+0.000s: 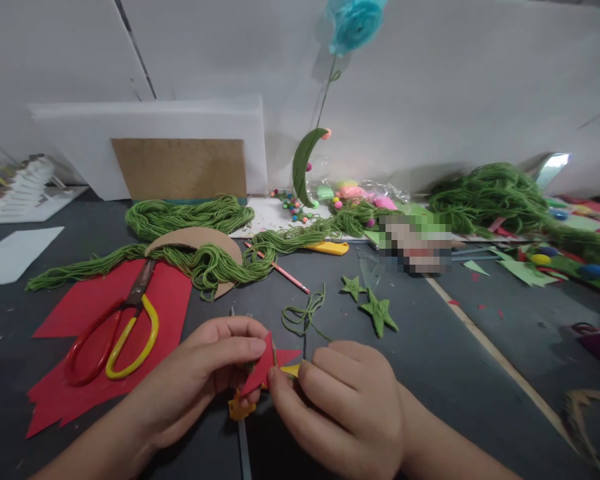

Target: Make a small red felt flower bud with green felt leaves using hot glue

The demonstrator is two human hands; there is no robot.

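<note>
My left hand [225, 360] is closed on a red paper star [264, 373], gripping it between thumb and fingers. A short length of green yarn [275, 355] runs over the star. At the star's right side my right hand [345, 400] is closed, its fingertips pinching the yarn where it meets the paper. Behind the hands a loose green strand [304, 317] lies on the table. Two green yarn-wrapped stars, one small [353, 288] and one larger [379, 312], lie to the right of it. Below the left hand, a yellow-orange plastic piece [242, 408] is partly hidden.
Scissors [135, 300] with red and yellow handles rest on red paper sheets [173, 313] at left. Green yarn bundles [190, 217] spread along the back, near a cardboard piece [200, 239], a pencil [290, 275] and a yellow cutter [327, 248]. A green crescent [303, 167] stands behind.
</note>
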